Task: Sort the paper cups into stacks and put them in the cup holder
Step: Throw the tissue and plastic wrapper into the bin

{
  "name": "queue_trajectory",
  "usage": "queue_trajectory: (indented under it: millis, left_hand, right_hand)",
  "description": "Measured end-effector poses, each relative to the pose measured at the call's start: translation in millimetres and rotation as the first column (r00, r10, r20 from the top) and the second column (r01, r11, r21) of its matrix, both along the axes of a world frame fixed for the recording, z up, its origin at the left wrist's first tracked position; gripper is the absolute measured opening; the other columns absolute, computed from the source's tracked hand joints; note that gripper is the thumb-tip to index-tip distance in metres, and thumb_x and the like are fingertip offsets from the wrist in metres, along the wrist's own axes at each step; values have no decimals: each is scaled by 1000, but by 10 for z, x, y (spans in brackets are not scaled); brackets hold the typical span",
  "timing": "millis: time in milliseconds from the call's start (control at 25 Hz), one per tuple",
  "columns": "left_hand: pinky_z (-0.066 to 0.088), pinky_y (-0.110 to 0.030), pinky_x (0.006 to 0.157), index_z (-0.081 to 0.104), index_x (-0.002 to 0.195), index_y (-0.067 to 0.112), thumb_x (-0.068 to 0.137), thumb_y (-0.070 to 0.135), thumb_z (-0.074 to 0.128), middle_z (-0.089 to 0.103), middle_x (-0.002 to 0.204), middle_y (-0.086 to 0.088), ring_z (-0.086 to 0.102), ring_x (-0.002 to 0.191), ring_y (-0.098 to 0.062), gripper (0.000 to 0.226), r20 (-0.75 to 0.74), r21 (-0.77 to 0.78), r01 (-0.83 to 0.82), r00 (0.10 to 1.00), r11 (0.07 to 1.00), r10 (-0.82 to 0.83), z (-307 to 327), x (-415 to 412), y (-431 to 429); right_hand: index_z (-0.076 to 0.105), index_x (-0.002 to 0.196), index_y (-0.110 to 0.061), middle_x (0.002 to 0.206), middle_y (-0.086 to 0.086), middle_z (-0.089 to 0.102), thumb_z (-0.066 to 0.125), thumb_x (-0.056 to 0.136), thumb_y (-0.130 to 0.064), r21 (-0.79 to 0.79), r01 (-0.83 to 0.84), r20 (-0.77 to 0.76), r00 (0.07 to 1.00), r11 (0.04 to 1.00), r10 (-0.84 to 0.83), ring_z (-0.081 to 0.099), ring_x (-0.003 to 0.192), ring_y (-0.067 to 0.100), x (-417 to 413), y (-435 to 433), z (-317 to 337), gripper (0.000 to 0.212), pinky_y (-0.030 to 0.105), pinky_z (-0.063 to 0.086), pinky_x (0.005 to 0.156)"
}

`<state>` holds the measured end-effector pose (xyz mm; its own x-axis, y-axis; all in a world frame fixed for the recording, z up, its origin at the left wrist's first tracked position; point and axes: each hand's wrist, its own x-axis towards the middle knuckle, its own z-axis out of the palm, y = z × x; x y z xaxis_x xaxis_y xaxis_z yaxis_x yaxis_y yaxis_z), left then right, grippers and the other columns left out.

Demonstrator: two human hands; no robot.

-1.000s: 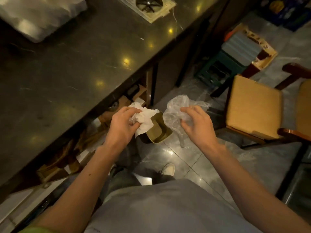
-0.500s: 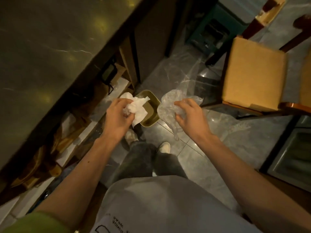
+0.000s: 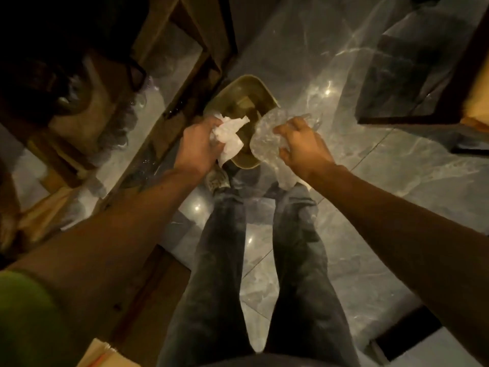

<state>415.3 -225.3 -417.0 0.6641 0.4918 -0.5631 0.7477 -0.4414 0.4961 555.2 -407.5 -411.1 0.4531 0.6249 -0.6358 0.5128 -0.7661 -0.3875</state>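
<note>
Two hands over olive-green rounded plastic bin [image 3: 260, 84] on grey marble floor [image 3: 370, 207]: left hand [image 3: 197, 145] clutching crumpled white paper tissue [image 3: 230, 135], right hand [image 3: 301, 145] gripping crinkled clear plastic bag [image 3: 264, 140]. No paper cups visible.

Grey marble-look floor tiles [image 3: 383, 197] are spreading under and beyond both grips, and small bright spots of ceiling light [image 3: 328, 91] are glinting off them just past the right hand [image 3: 301, 147]. The room is lying in dim, warm light. Directly under the two grips, an olive-green bin [image 3: 266, 87] is sitting on the tiles. To the outside of the left hand [image 3: 197, 147], a dark wooden shelf frame [image 3: 203, 46] is running away in shadow, its contents too dark to tell. Beyond and outside the right-hand grip, a dark-framed chair [image 3: 412, 75] is standing, with a tan seat edge [image 3: 479, 99] showing at the border.
</note>
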Motion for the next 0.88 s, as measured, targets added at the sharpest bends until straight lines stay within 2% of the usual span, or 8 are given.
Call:
queue_trajectory:
  millis: [120, 200, 280, 360, 560, 640, 800, 880]
  left_hand:
    - [39, -23, 97, 53, 132, 9, 93, 16, 61, 59, 132, -13, 55, 123, -26, 41, -71, -28, 26, 997, 999, -28, -684, 106, 15]
    - [43, -36, 103, 53, 129, 4, 90, 21, 62, 56, 132, -20, 54, 120, -32, 43, -38, -25, 68, 997, 997, -69, -1137, 183, 32]
    - [46, -45, 100, 58, 121, 3, 81, 25, 68, 57, 128, -20, 56, 117, -34, 47, 10, -16, 36, 999, 999, -36, -1485, 199, 73]
    - [49, -43, 96, 60, 120, 8, 77, 20, 75, 56, 130, -17, 56, 118, -33, 47, -24, 3, 14, 1000, 1000, -14, -1788, 222, 128]
    - [39, -19, 90, 59, 122, 4, 78, 13, 77, 49, 131, -19, 51, 120, -29, 48, 38, 32, 25, 999, 999, -26, -2202, 214, 219]
    - [39, -19, 94, 58, 122, 3, 79, 11, 76, 46, 134, -21, 49, 123, -31, 48, 54, 31, 20, 998, 999, -22, -2248, 209, 208]
    - [38, -32, 104, 55, 130, 11, 87, 24, 71, 43, 141, -17, 45, 128, -32, 48, -35, 158, 73, 997, 985, -68, -2276, 251, 209]
    - [38, -35, 106, 53, 133, 13, 87, 26, 71, 42, 143, -16, 44, 129, -32, 51, -57, 144, 78, 996, 987, -70, -2304, 243, 216]
  right_hand:
    - [42, 141, -20, 151, 13, 32, 60, 93, -16, -31, -120, -4, 993, 992, 120, 53, 121, 40, 41, 55, -682, 51, 49, 46, 102]
    - [38, 145, -20, 152, 13, 30, 58, 95, -16, -61, -166, -7, 986, 984, 166, 50, 125, 39, 66, 116, -1099, 54, 49, 44, 104]
    - [37, 145, -17, 151, 16, 32, 55, 96, -18, -44, -195, -1, 981, 980, 195, 49, 126, 40, 69, 157, -1415, 52, 51, 44, 104]
    - [39, 144, -13, 149, 20, 33, 53, 97, -19, -17, -229, 28, 973, 973, 229, 52, 121, 43, 84, 177, -1704, 49, 51, 46, 100]
    - [45, 137, -12, 145, 22, 37, 54, 98, -17, 8, -245, 100, 965, 970, 243, 58, 112, 43, -27, 337, -2102, 40, 51, 53, 90]
    - [43, 138, -12, 146, 23, 35, 55, 98, -16, -26, -231, 121, 965, 973, 232, 56, 114, 45, -73, 393, -2177, 43, 53, 51, 90]
    - [34, 146, -14, 149, 21, 30, 57, 97, -23, -59, -217, 96, 970, 974, 222, 48, 124, 41, -83, 403, -2241, 55, 51, 46, 96]
    - [30, 148, -18, 150, 18, 27, 61, 95, -28, -65, -227, 75, 970, 972, 231, 41, 130, 40, -94, 401, -2234, 63, 51, 45, 97]
